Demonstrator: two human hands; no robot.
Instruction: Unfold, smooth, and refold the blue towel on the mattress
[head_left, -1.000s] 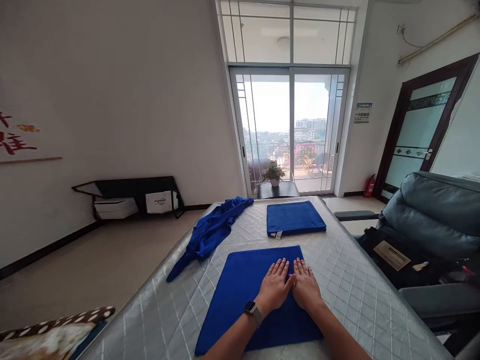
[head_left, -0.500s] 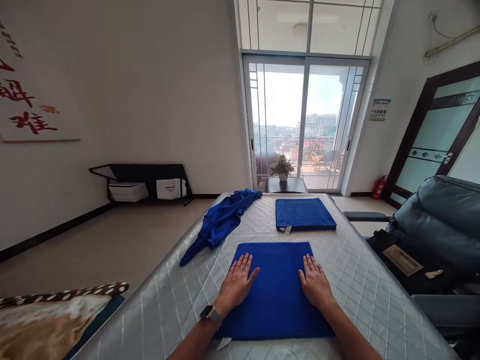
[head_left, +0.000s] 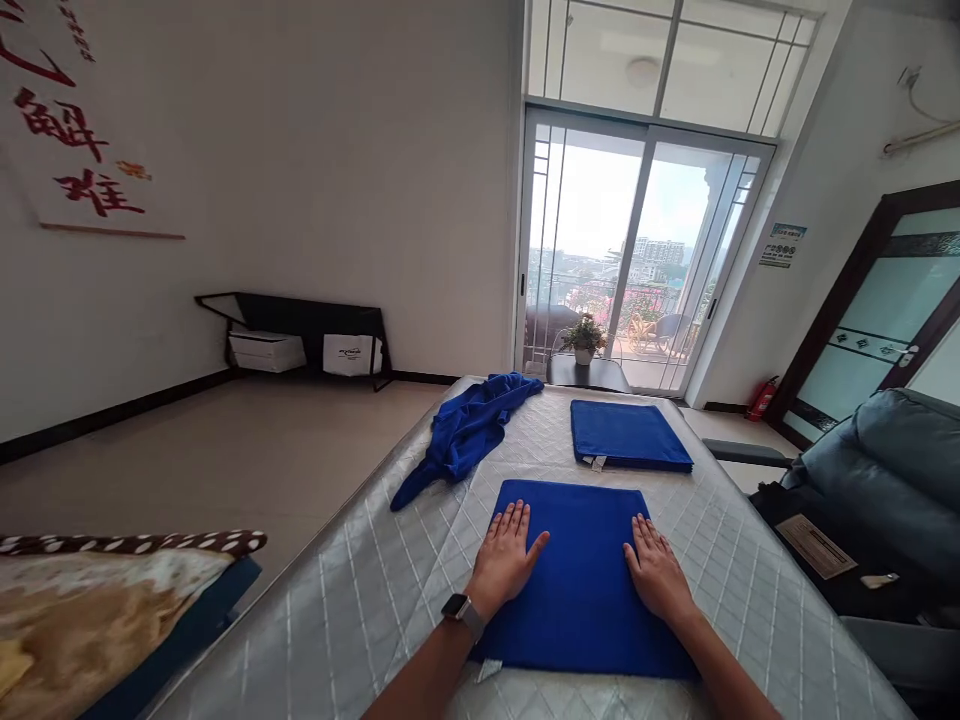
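A flat blue folded cloth (head_left: 577, 590) lies on the quilted mattress in front of me, a white tag showing at its near left corner. My left hand (head_left: 506, 555) rests palm down on its left side, fingers stretched out, with a watch on the wrist. Across from it, my right hand (head_left: 658, 562) lies flat along the right edge, fingers extended. Farther back sits a neat stack of folded blue cloth (head_left: 630, 435) with white tags at its front. To its left is a crumpled blue cloth (head_left: 469, 430), loosely bunched.
The silver-grey mattress (head_left: 345, 600) fills the middle. A dark armchair (head_left: 892, 450) holding a bag stands at right. At lower left lies a patterned blanket (head_left: 112, 620). A potted plant (head_left: 583, 340) sits on a chair before the glass doors. A low black rack (head_left: 307, 318) lines the wall.
The view has tilted and swung a little left, so everything sits farther right in the picture. Both hands stay flat on the folded cloth, in about the same places.
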